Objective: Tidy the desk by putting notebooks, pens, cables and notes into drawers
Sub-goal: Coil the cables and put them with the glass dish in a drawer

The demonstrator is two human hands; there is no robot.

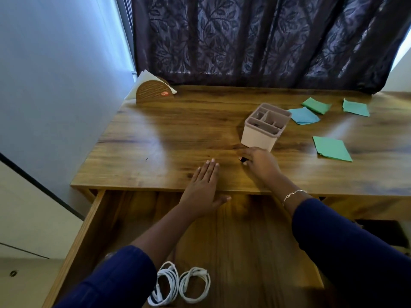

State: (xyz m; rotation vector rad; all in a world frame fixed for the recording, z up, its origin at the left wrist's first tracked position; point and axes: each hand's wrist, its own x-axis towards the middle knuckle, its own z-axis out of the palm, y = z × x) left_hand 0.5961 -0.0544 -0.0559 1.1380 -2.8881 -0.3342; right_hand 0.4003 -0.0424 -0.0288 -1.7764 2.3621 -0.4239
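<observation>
Wood grain runs across the desk (155, 141) and down into the open drawer (244, 241) pulled out at its near edge. In the drawer's near left part lie two coiled white cables (169, 283), side by side, so we judge the cable part of the job done.

Our left hand (203, 185) lies flat on the near edge of the desk, fingers straight and holding nothing, thumb hanging over the drawer. Our right hand (260, 162) has its fingers curled over a small dark object (242, 159) with a reddish tip, on the desk just in front of the organiser (264, 127). It may be a pen or a cap; we cannot tell which.

The notes are what is plainly left. Four paper notes (331, 148) sit on the right side of the desk: one green, near right of the organiser, and a blue one and two green ones farther back. We see no notebooks anywhere, and whether the organiser's compartments hold pens is hard to read.

A napkin holder (154, 92) stands at the far left corner, against the curtain (255, 41). We take the task to be under way, with the notes yet to go into a drawer.
</observation>
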